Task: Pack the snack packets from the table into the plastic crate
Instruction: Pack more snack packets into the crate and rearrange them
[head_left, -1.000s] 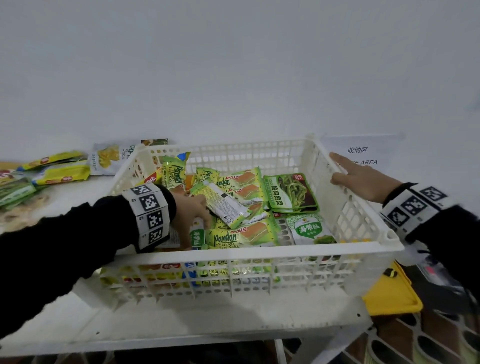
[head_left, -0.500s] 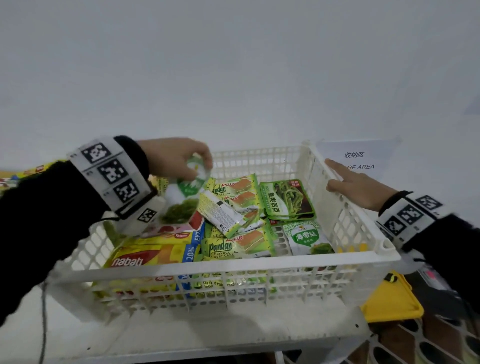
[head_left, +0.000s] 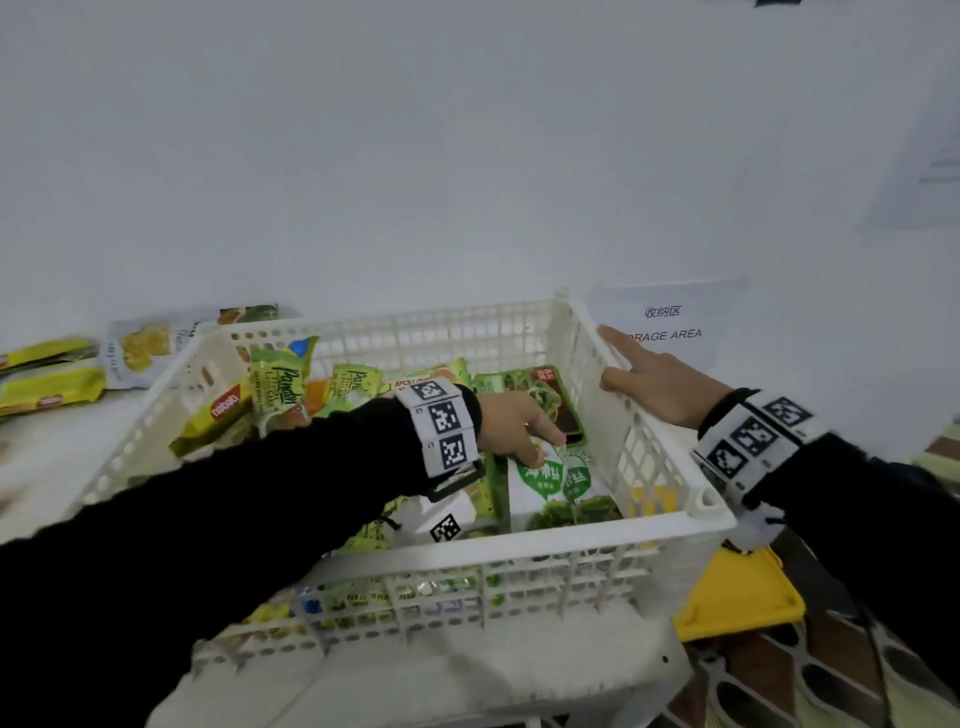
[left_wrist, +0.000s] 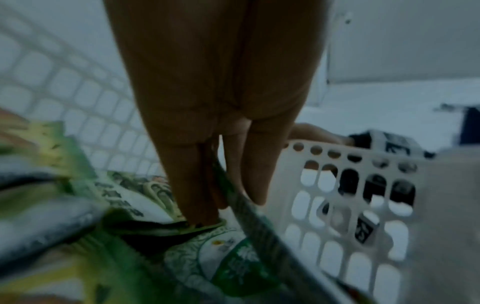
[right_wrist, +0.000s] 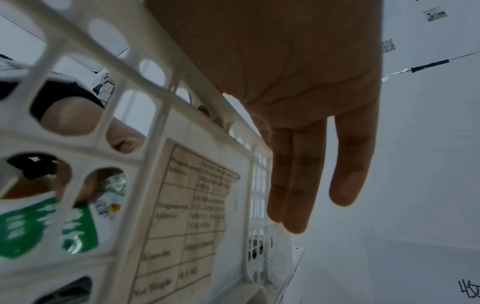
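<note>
White lattice plastic crate (head_left: 660, 457) sits on the pale desk (head_left: 57, 457), already well filled with snack packets. In the head view the left hand (head_left: 514, 426) reaches down into the crate's right end, its grip pinching the top edge of a white-and-green seaweed snack packet (head_left: 550, 483) that stands beside the right wall. The right hand (head_left: 660, 384) lies flat on the right rim, fingers straight, grasping nothing. Several yellow-green wafer packets (head_left: 49, 389) wait on the desk to the left.

The left wrist view, blurred, shows the fingers (left_wrist: 197, 185) nipping the packet's thin edge (left_wrist: 233, 205) above other green packs.

The right wrist view shows the palm (right_wrist: 298, 61) against the crate wall (right_wrist: 145, 164).

The risk, I judge: released upright, the packet may flop across the pile and take up room the remaining packets need.
</note>
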